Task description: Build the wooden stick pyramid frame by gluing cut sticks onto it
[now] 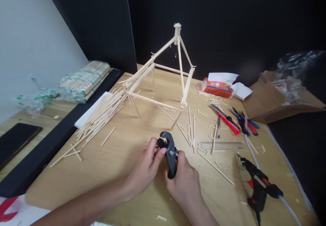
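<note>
My right hand (185,182) is wrapped round the handles of a grey hand cutter (171,156) with a hooked jaw, held above the table. At its jaw, the closed thumb and fingers of my left hand (145,166) pinch a black part. A small pale bit shows inside the hook; what it is I cannot make out. Behind the tool stands a house-shaped frame of thin wooden sticks (163,103), on legs and with a peaked top. Loose and cut sticks (194,132) lie to its right.
A pile of sticks (104,112) and wrapped stick bundles (86,78) lie left, near a phone (19,141). At right are a glue gun (262,182), red utility knife (226,119), pliers (243,120), clear ruler (224,145), orange tissue pack (216,88) and cardboard box (267,100).
</note>
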Available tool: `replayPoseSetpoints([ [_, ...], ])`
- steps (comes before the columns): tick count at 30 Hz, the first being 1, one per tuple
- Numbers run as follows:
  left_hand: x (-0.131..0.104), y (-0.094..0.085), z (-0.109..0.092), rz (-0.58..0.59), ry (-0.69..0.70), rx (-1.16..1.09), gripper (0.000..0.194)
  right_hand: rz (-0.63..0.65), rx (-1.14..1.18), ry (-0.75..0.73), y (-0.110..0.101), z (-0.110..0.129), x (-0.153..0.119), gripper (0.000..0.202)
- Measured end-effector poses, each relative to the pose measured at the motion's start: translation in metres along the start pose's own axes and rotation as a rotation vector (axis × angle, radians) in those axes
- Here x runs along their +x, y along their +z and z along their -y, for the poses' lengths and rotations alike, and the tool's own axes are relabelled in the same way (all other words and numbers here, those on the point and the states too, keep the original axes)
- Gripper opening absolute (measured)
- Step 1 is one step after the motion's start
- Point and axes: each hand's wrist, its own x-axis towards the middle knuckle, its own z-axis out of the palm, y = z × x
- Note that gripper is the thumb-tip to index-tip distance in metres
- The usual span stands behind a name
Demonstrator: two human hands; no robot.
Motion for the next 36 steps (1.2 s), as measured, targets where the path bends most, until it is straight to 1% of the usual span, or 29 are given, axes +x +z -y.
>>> replayPoseSetpoints([
  [6, -0.0002, 0.0007, -0.0010, -0.008, 0.010, -0.004, 0.018, -0.006, -0.023, 0.003, 0.0031, -0.0002, 0.0004, 0.020],
  [15, -0.0002, 0.0014, 0.0004, -0.007, 0.008, 0.002, 0.020, 0.023, -0.069, 0.017, 0.0050, 0.0007, -0.0012, 0.019],
  [22, 0.0018, 0.0036, 0.0022, -0.045, -0.004, -0.021, 0.019, 0.037, -0.100, 0.031, 0.0054, 0.0017, 0.0004, 0.016],
  [31, 0.0049, 0.0068, 0.0063, -0.098, -0.038, -0.105, 0.022, 0.060, -0.116, 0.024, 0.0058, 0.0000, 0.0014, 0.015],
  [36, 0.0087, 0.0074, 0.0083, -0.109, -0.044, -0.102, 0.024, 0.115, -0.110, 0.021, 0.0074, -0.0033, 0.0039, 0.015],
])
